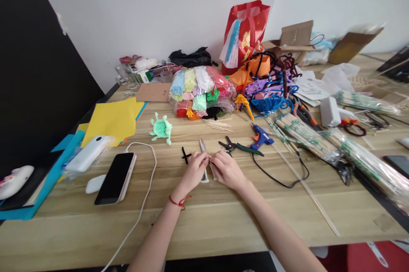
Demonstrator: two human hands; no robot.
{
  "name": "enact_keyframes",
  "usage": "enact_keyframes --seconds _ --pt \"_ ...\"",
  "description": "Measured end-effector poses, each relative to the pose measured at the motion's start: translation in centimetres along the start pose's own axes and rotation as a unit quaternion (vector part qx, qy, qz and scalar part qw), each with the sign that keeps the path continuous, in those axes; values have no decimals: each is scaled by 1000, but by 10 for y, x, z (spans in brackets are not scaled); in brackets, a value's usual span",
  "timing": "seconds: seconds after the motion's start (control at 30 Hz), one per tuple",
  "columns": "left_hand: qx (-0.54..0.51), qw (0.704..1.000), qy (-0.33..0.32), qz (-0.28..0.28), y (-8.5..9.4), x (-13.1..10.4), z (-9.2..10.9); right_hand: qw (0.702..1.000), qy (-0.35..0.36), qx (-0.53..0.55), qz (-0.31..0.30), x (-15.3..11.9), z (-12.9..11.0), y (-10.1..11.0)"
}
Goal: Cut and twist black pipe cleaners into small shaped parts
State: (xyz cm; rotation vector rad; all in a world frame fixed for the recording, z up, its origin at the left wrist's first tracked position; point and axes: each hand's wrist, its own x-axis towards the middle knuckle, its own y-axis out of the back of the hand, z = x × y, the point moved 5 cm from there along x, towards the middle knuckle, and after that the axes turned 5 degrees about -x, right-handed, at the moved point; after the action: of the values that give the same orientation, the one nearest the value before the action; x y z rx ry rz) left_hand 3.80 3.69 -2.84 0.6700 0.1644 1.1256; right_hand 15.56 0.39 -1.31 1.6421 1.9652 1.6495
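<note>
My left hand point(194, 170), with a red cord at the wrist, and my right hand point(229, 169) meet at the middle of the table. Both sets of fingertips are pinched together, and whatever small thing they hold is too hidden to name. Under them lies a pair of scissors point(202, 146), its blades pointing away from me. Just left of my left hand is a small black cross-shaped piece point(185, 155). Beyond it stands a mint-green fuzzy figure point(161, 128) with several stubby limbs. Green-handled pruning shears point(242, 147) lie past my right hand.
A blue glue gun point(262, 136) sits behind the shears, its black cord looping right. Bagged pipe cleaners point(201, 91) and a red bag point(246, 33) stand at the back. Bundled wooden sticks point(306, 137) lie right. A phone point(115, 178) and white cable point(147, 195) lie left.
</note>
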Motion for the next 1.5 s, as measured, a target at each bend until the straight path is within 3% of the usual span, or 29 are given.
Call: enact_keyframes --seconds 0.1,0.23,0.3,0.4,0.5,0.57,0.6,0.67,0.9,1.0,1.07,1.3,1.5 --pt "16 1000 1 0 0 0 0 999 -26 32 7 1 2 1" --pt "94 994 -51 7 3 -1 11 972 -150 179 34 1 16 0" --pt "134 987 -90 -2 5 -1 18 927 -228 297 24 -1 26 -6" --pt "182 973 -145 -6 8 -2 27 815 -318 484 -20 -6 34 -20" --pt "184 965 -185 -10 9 -4 33 710 -368 597 -57 -10 33 -28" --pt "159 969 -188 -18 9 -4 34 672 -380 631 -72 -11 31 -31" --pt "144 972 -183 -22 8 -3 33 668 -378 637 -75 -11 30 -31" --pt "119 979 -165 -23 7 -2 31 688 -369 622 -62 -10 30 -31" --pt "62 993 -103 11 6 1 19 858 -294 420 36 -3 28 -16" --pt "36 996 -77 18 5 1 15 904 -257 337 61 0 23 -8" --pt "14 998 -59 22 5 2 12 902 -266 333 64 -1 23 -8" --pt "-133 990 -29 40 12 5 4 825 -336 452 27 -4 30 -20" --pt "-172 984 -17 38 18 9 3 814 -327 480 12 -1 26 -15"
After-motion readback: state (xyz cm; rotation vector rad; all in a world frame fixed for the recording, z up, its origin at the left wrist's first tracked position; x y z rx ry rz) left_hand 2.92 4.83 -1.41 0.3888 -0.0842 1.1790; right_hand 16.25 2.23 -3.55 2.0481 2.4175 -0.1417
